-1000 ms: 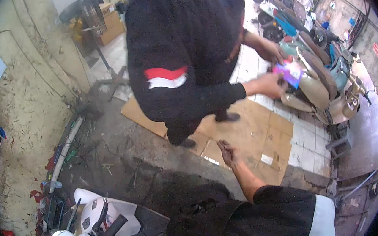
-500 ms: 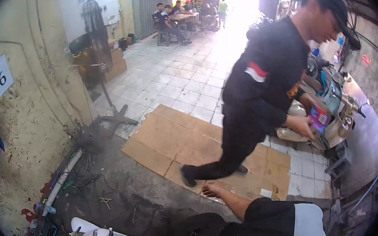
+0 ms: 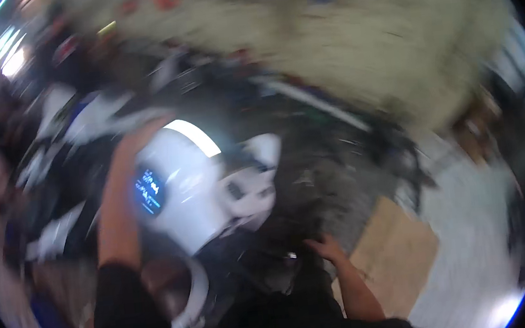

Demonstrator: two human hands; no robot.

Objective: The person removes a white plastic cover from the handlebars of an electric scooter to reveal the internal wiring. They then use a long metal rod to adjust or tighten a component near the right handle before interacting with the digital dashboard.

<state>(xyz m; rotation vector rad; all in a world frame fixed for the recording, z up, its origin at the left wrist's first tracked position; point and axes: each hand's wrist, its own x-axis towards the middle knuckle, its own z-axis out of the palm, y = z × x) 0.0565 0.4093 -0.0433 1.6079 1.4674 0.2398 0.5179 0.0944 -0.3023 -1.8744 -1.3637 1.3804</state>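
A white scooter (image 3: 180,198) is in front of me, with a lit white light strip along its front and a glowing blue dashboard display (image 3: 148,192). My left arm stretches forward over its left side, and my left hand (image 3: 151,131) is at the upper edge of the white front, beside the light strip. Its fingers are smeared by motion. Lower right, my right hand (image 3: 327,248) is near the dark area by my lap, close to a small shiny spot. What it touches, if anything, is too blurred to make out.
A cardboard sheet (image 3: 394,259) lies on the floor to the right, next to pale tiles (image 3: 467,225). A stained yellowish wall (image 3: 359,45) with a pale pipe (image 3: 313,102) at its foot runs across the far side. Blurred white and dark vehicle shapes (image 3: 88,118) are at the left.
My view has swung left, from the tiled hall and a co-worker holding a colourful box to the scooter. My left arm has come into view, reaching over the scooter.
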